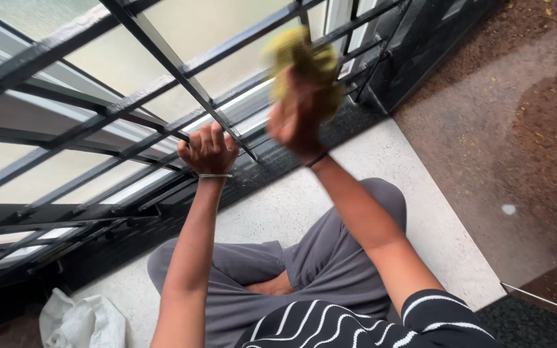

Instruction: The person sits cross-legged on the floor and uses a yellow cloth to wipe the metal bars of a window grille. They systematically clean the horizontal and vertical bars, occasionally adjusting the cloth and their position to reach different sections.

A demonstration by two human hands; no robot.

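The left hand (209, 149), mid-frame, is curled tight round a black metal window bar (162, 55). The right hand (299, 116), upper middle, squeezes a blurry yellow-green cloth (301, 55) against the bars. The cloth might snag, or fingers could get pinched between bars.

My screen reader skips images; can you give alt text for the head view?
A seated person's right hand presses a yellow cloth against a black window grille, while the left hand grips a bar. Grey trousers, white bag on the floor.
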